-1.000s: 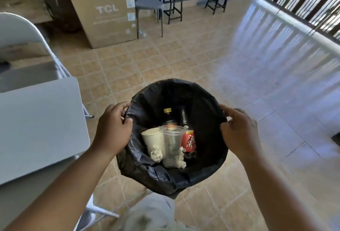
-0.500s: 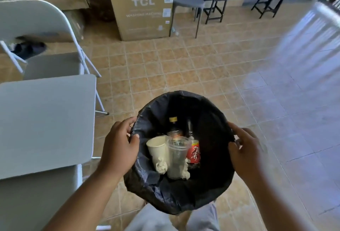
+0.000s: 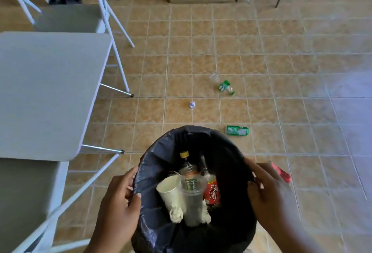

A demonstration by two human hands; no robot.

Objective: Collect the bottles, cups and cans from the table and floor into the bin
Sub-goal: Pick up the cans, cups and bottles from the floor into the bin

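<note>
Here the bin (image 3: 159, 150) is at lower centre, left hand (image 3: 118, 198) gripping its left rim, right hand (image 3: 267, 190) curled over its right rim. Cups (image 3: 168, 190) and bottles (image 3: 211, 192) stand inside; a green can (image 3: 237, 130) lies on the floor (image 3: 201, 67) just beyond.

bin (image 3: 159, 152): black liner
floor (image 3: 201, 51): mottled orange-tan tiles, pale grid lines
can (image 3: 237, 130): green (white lettering, blurred)
table (image 3: 46, 91): plain grey
paper cup (image 3: 168, 189): white
</note>
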